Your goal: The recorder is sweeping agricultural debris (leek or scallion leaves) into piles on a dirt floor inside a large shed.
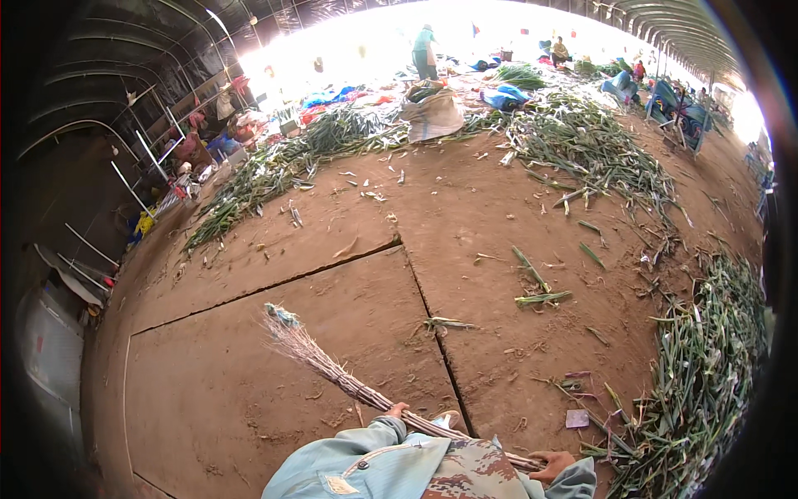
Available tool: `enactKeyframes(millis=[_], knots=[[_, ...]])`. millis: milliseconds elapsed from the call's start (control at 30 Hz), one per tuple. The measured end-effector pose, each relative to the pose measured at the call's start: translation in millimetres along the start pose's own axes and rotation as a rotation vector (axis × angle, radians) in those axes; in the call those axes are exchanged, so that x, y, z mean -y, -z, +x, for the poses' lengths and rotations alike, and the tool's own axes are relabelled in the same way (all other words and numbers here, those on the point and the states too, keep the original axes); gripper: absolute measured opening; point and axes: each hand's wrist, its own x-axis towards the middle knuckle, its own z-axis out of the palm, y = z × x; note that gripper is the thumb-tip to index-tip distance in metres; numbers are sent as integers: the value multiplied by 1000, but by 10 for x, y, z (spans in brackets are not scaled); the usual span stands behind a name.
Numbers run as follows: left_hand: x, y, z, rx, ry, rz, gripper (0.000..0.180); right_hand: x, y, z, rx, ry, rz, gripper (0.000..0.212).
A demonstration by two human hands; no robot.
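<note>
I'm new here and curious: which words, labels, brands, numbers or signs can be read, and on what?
None can be read.
Pale patch on the light blue jacket: too blurred to show any lettering.
Purple square on the floor: too small to tell.

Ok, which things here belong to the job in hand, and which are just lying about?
Job in hand:
twig broom
left hand, right hand (both gripping it)

Apparently lying about:
pale sack
blue bundle
mauve square
green leaf heap

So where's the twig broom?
The twig broom is lower centre in the head view, held by the left hand and right hand, bristles leftward over the floor.
</note>
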Motion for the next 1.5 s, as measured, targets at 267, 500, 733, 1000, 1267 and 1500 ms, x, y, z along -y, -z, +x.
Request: enactKeyframes(millis=[267,500,733,1000,1267,1500], knots=[[61,-16,118,103,73,-82,42,-86,-38,-23,-20,13,49,67],[75,-169,113,96,85,-112,25,-196,-95,-70,-75,18,-13,67],[63,-245,-10,79,54,-32,35,-293,-71,-80,-70,38,4,67],[-61,-287,-101,56,26,-5,28,-330,-65,-93,-72,48,6,67],[-2,-334,-129,65,74,-85,30,-359,-55,-75,-64,43,2,68],[7,-268,-81,127,129,-90,43,-345,-45,-68,-57,47,1,68]])
